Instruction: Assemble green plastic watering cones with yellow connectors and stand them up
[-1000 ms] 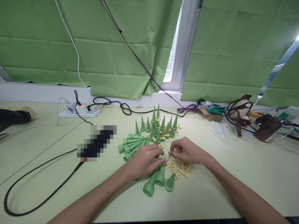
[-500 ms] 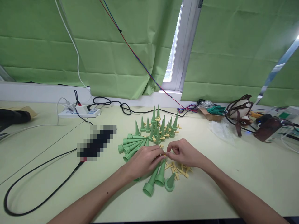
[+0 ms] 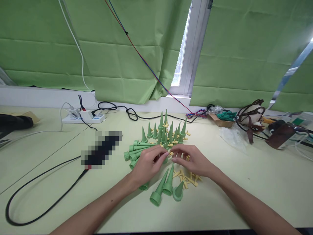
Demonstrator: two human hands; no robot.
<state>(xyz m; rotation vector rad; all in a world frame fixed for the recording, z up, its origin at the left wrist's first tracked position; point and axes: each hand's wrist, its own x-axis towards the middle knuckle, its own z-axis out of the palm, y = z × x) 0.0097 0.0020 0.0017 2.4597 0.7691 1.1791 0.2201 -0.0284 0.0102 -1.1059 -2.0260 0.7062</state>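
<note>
My left hand (image 3: 149, 163) is closed in a pinch, thumb and forefinger together at a small yellow T-shaped plastic valve (image 3: 171, 153), partly covered by the fingers. Just to its right is my right hand (image 3: 192, 159), its fingers curved and its thumb apart from them, fingertips close to the same valve. Behind the hands, several green plastic spikes (image 3: 160, 122) stand points up, some with yellow valves at their bases. More green spikes (image 3: 133, 156) lie fanned out left of my left hand. In front lie other loose spikes (image 3: 156, 196), beside a pile of yellow valves (image 3: 190, 179).
A power strip (image 3: 84, 119) with plugs sits at the back left. A blurred-out dark object (image 3: 102, 150) with a black cable lies left of the spikes. At the back right are a clear plastic bag (image 3: 232, 137), a cardboard box (image 3: 221, 120) and a brown strapped item (image 3: 251, 117).
Both hands have shifted slightly away from me. The right hand's pinch has loosened, its thumb and fingers parting, while the left fingers remain pinched.
</note>
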